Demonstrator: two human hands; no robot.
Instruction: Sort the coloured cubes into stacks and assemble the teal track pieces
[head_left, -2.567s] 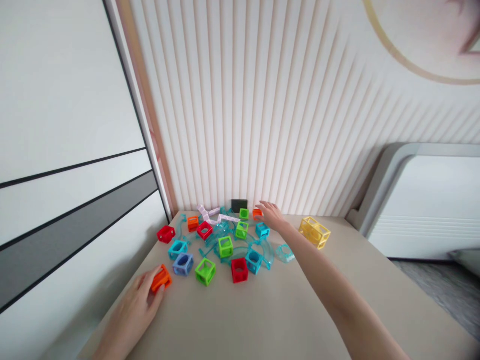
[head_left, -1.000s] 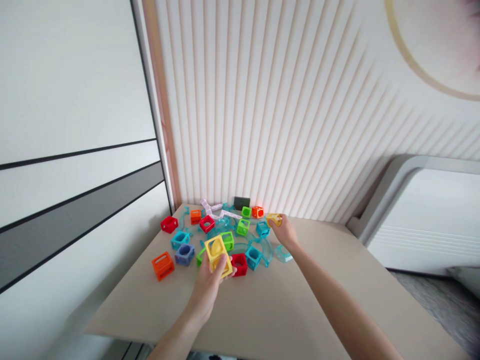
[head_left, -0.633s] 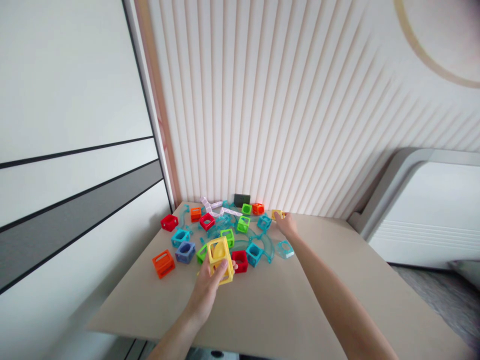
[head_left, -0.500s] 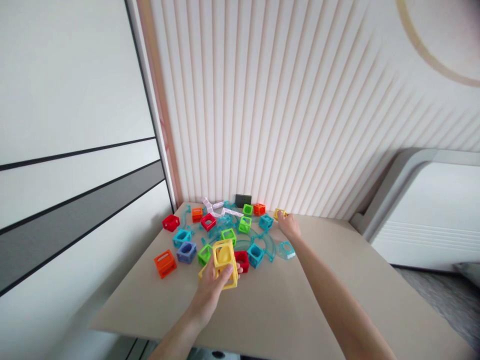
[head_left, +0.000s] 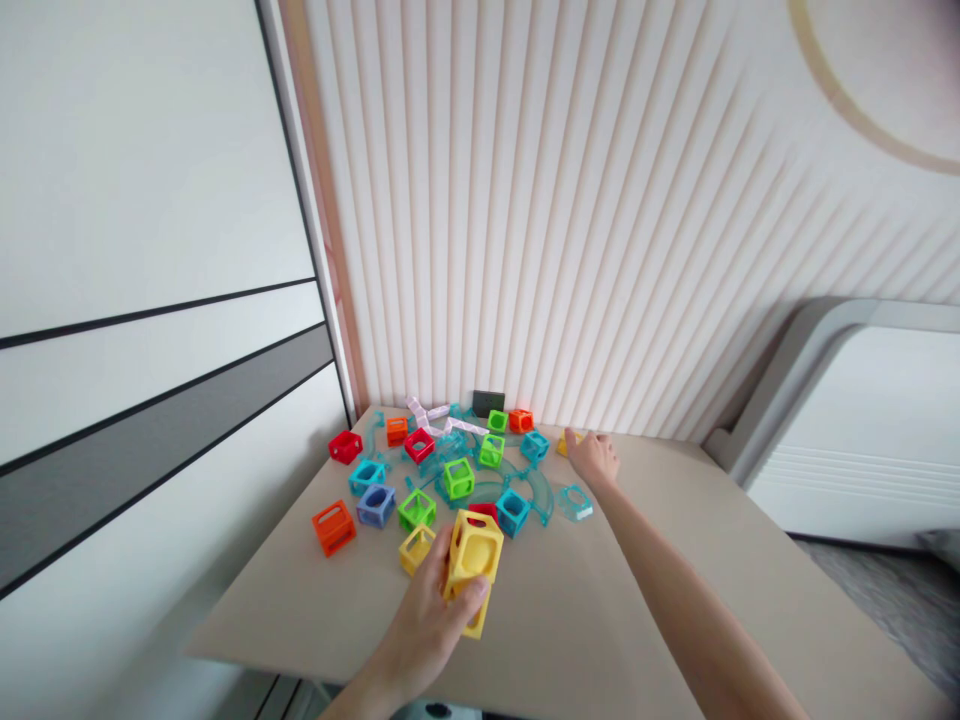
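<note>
My left hand (head_left: 427, 625) is closed on a yellow open-sided cube (head_left: 474, 560), lifted and tilted above the near part of the beige table (head_left: 675, 600). A second yellow cube (head_left: 415, 548) lies on the table just left of it. My right hand (head_left: 598, 458) reaches to the far side of the table, fingers lying loosely flat. Its fingertips touch a small yellow block (head_left: 561, 443). Between the hands lies a scatter of coloured cubes: orange (head_left: 334, 527), blue (head_left: 375, 505), green (head_left: 416, 508), cyan (head_left: 512, 510) and red (head_left: 345, 446).
Clear curved track pieces (head_left: 538, 492) and a clear small piece (head_left: 575, 502) lie among the cubes. A dark block (head_left: 487, 402) stands against the ribbed wall. A panelled wall borders the table's left side. White furniture (head_left: 862, 430) stands to the right.
My left hand pulled the yellow cube toward me and tilted it, leaving a second yellow cube on the table. My right hand set the small yellow block down at the back and flattened beside it.
</note>
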